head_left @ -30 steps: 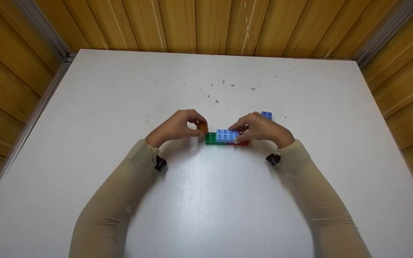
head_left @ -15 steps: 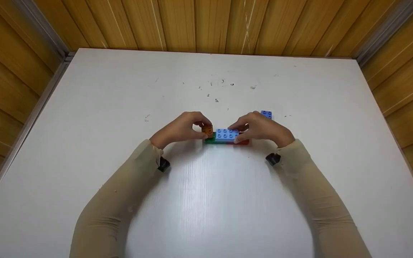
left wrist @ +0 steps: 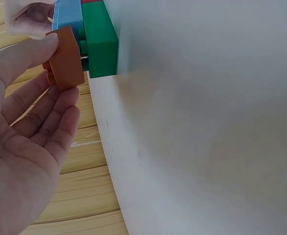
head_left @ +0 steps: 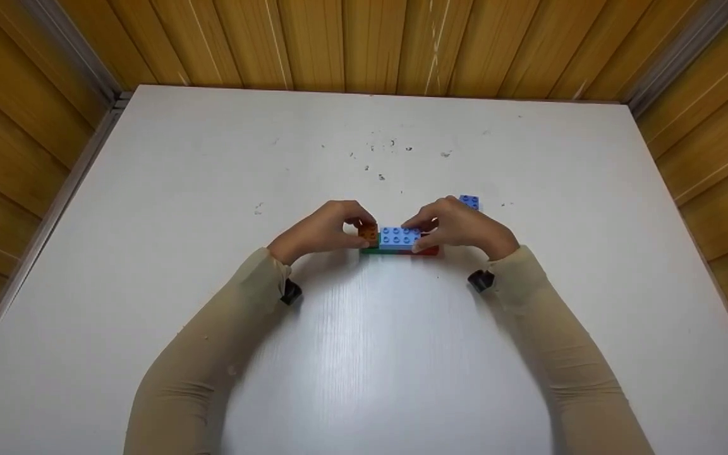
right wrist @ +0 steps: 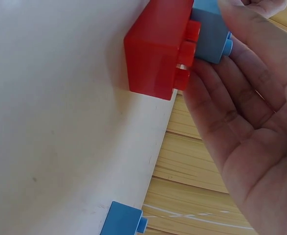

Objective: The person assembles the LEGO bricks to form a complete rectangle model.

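My left hand [head_left: 326,229] pinches an orange toy building brick [left wrist: 65,58] between thumb and fingers. In the left wrist view that brick sits tilted over the studs of a green brick [left wrist: 101,41], with a narrow gap between them. A light blue brick [head_left: 400,237] bridges the green brick and a red brick [right wrist: 155,51], which stand end to end on the table. My right hand [head_left: 459,226] grips the light blue brick at its right end, thumb in front and fingers behind. Studs of the red brick show beyond the light blue one.
Behind the right hand, a separate blue brick [head_left: 469,202] stands on the white table [head_left: 364,354]. Small dark marks dot the tabletop farther back. Wood-look panels [head_left: 370,47] enclose the table at the back and sides.
My left hand has moved right and slightly toward me, bringing the orange brick from beside the green brick to over its studs. The right hand has stayed in place on the light blue brick.
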`<state>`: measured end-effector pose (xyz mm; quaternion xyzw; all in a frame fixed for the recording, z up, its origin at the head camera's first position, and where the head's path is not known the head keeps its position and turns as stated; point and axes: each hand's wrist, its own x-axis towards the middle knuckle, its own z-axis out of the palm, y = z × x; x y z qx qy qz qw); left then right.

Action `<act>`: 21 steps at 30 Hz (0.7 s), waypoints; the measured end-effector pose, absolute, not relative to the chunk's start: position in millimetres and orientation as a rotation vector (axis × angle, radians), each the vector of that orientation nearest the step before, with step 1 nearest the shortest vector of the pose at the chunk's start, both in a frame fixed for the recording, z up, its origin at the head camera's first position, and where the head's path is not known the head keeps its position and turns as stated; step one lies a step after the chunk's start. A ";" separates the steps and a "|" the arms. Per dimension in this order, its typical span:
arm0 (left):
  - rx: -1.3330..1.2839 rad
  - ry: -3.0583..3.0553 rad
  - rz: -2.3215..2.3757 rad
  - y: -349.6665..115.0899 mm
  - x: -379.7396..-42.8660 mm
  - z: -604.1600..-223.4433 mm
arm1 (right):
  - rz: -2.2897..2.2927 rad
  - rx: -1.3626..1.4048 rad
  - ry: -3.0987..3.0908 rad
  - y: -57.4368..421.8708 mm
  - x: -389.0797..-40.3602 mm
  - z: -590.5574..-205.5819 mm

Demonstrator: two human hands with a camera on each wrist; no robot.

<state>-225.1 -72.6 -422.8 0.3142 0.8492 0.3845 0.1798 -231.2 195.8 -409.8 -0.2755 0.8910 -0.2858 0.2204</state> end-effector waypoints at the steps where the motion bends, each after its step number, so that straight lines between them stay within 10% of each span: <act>1: 0.888 2.402 1.083 -72.3 -225.0 -422.9 | -0.791 -0.763 2.463 195.8 -231.1 -409.7; 21: 0.939 2.417 1.060 -68.8 -225.4 -425.9 | -0.829 -0.811 2.453 196.5 -230.1 -408.9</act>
